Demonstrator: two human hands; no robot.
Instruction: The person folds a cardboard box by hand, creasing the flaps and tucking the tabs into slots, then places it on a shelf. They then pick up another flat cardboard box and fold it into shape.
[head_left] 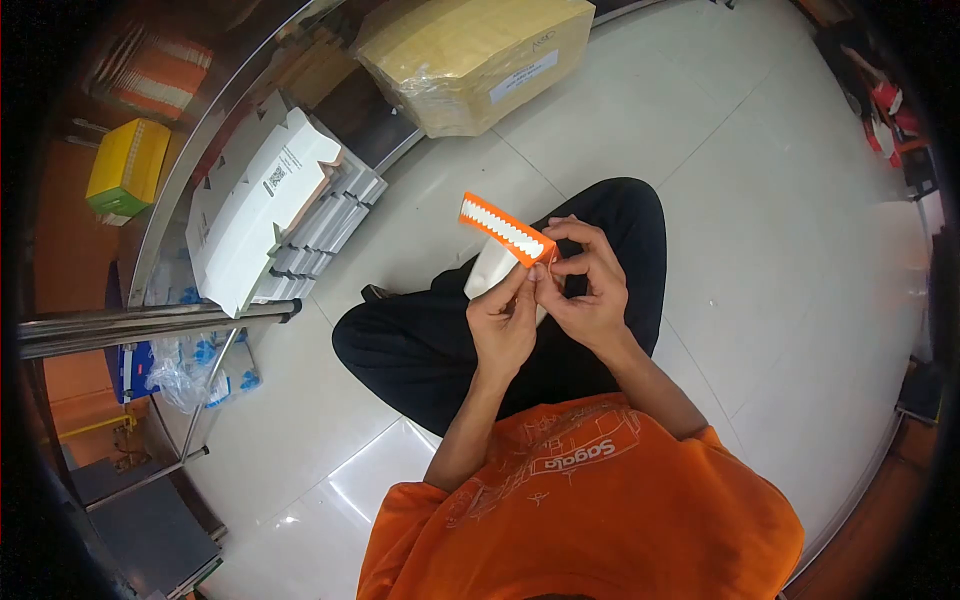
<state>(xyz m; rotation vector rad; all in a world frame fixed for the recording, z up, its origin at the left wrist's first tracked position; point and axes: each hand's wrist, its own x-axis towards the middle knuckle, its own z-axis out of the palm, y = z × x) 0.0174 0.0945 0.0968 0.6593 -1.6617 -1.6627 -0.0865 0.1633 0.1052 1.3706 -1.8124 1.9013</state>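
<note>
An orange strip-shaped piece with a white scalloped band is held above my crossed legs. My left hand pinches at its lower right end, fingers closed. My right hand has its fingers curled round the same end, thumb close to my left fingertips. The far end of the piece points up and left, free of both hands. Behind it, a cream-white object rests on my lap, partly hidden by the hands.
A stack of flat white cartons stands at the left beside a metal rack pole. A large wrapped box sits ahead. A yellow-green box and a clear plastic bag are farther left.
</note>
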